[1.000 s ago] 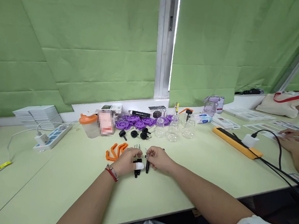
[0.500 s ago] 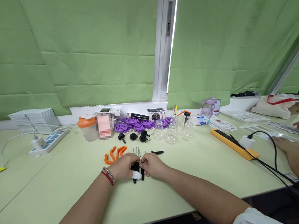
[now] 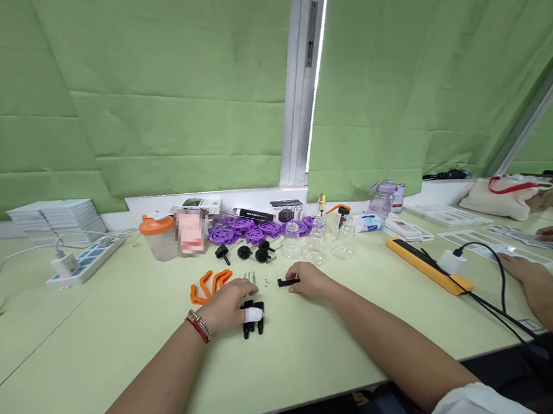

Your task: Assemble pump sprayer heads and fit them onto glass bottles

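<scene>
The left hand (image 3: 227, 305) arches over black parts (image 3: 246, 330) on the table (image 3: 304, 365), beside orange handles (image 3: 216, 282); the right hand (image 3: 313, 280) pinches a black bar (image 3: 285, 283); purple discs (image 3: 243, 225) and glass jars (image 3: 315, 252) sit beyond.

On the table (image 3: 324, 353), jars (image 3: 314, 253) stand behind the right hand (image 3: 310, 280), right of the cup (image 3: 162, 245).

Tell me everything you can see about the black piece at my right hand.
The black piece is small, narrow and elongated, and looks like plastic. It sits crosswise to you, over the pale green tabletop. Your right hand has its fingers at the right end, covering it. Whether they grip it, or it's lifted, I can't tell.
</scene>
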A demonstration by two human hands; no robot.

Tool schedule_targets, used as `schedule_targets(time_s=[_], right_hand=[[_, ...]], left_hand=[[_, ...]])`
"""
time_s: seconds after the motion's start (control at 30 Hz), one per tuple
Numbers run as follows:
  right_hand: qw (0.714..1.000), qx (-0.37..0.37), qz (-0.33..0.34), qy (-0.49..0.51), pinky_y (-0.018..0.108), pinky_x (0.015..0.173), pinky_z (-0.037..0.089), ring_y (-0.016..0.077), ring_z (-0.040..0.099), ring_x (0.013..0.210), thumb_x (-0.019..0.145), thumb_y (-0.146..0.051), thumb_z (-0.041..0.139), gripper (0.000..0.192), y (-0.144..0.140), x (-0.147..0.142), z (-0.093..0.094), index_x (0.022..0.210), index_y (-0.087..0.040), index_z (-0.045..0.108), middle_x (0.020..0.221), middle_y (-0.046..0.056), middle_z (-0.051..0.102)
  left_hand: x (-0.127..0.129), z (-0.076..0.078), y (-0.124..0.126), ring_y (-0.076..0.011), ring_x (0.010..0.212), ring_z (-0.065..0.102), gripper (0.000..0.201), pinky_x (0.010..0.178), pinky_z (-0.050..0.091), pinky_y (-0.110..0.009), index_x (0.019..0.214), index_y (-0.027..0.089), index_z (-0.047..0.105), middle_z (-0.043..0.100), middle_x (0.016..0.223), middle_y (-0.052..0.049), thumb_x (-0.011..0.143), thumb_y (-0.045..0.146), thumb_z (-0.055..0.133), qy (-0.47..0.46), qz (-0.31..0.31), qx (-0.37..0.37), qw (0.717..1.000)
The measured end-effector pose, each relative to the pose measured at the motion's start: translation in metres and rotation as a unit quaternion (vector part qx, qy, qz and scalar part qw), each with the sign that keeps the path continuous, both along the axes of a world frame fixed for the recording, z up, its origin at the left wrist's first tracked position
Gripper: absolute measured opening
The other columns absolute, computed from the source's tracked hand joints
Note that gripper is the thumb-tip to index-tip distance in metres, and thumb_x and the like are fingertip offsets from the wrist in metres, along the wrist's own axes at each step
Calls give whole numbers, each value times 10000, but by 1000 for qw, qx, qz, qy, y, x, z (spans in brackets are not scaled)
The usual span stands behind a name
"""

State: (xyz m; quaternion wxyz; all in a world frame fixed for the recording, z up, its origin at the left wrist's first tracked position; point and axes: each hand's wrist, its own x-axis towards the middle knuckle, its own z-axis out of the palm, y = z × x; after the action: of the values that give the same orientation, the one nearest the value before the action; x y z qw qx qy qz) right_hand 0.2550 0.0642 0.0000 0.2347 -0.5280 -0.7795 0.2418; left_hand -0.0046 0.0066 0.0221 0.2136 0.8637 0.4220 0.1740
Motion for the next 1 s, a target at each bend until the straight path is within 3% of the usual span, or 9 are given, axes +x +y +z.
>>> schedule_targets(time_s=[0.2, 0.33, 0.43, 0.57, 0.7, 0.8, 0.9, 1.0], right_hand=[[990, -80, 21, 110, 255, 620, 401, 123, 514, 630, 637, -138, 658, 114, -8, -8, -12, 746, -157, 688, 696, 3, 620], [940, -180, 107, 268, 252, 669, 395, 105, 505, 653, 651, -220, 681, 167, -26, -28, -7, 796, -139, 658, 718, -13, 607], [902, -226, 143, 340, 250, 674, 390, 98, 496, 656, 626, -273, 728, 216, -43, -43, -6, 763, -135, 634, 696, -23, 582], [881, -247, 156, 372, 256, 679, 399, 98, 509, 652, 607, -296, 751, 242, -52, -52, -10, 733, -128, 630, 673, -26, 579], [907, -224, 143, 326, 271, 704, 426, 121, 547, 692, 612, -256, 728, 217, -40, -42, -16, 775, -129, 664, 718, -1, 627], [955, -130, 22, 265, 267, 673, 434, 124, 538, 670, 650, -211, 674, 172, -20, -30, -23, 802, -130, 666, 705, 8, 619], [972, -44, -78, 217, 266, 657, 442, 127, 537, 661, 693, -191, 615, 154, 1, -21, -31, 825, -128, 665, 723, 22, 622], [983, -10, -72, 167, 270, 662, 451, 136, 553, 670, 707, -211, 610, 173, 14, -18, -36, 844, -138, 685, 747, 34, 641]], left_hand=[[-1, -9, 4, -215, 903, 534, 393, 796, 428, -338, 1099, 198, 590, 611, 999, -85, 776, 422, 583, -57, 26, 20, 998], [8, -9, 0, -192, 903, 551, 440, 816, 437, -331, 1217, 214, 547, 626, 1030, -73, 805, 367, 552, -120, 37, -17, 992], [20, -7, -5, -176, 867, 567, 330, 797, 447, -311, 1091, 204, 632, 648, 960, -60, 811, 357, 547, -180, 16, -42, 983], [30, -8, -9, -138, 711, 538, 255, 667, 444, -264, 894, 167, 671, 635, 812, -39, 741, 368, 635, -208, 35, -75, 975], [33, -9, -12, -104, 585, 479, 284, 545, 397, -230, 825, 144, 647, 597, 698, -17, 694, 395, 674, -216, 55, -138, 965], [34, -9, -13, -86, 533, 451, 276, 496, 369, -215, 786, 145, 625, 564, 647, 0, 692, 401, 668, -211, 63, -155, 963], [34, -9, -14, -77, 502, 430, 265, 469, 354, -205, 762, 147, 612, 529, 603, 13, 696, 400, 656, -195, 75, -153, 966], [35, -9, -13, -75, 486, 420, 285, 452, 346, -201, 757, 146, 603, 513, 580, 20, 690, 418, 657, -186, 86, -158, 966]])
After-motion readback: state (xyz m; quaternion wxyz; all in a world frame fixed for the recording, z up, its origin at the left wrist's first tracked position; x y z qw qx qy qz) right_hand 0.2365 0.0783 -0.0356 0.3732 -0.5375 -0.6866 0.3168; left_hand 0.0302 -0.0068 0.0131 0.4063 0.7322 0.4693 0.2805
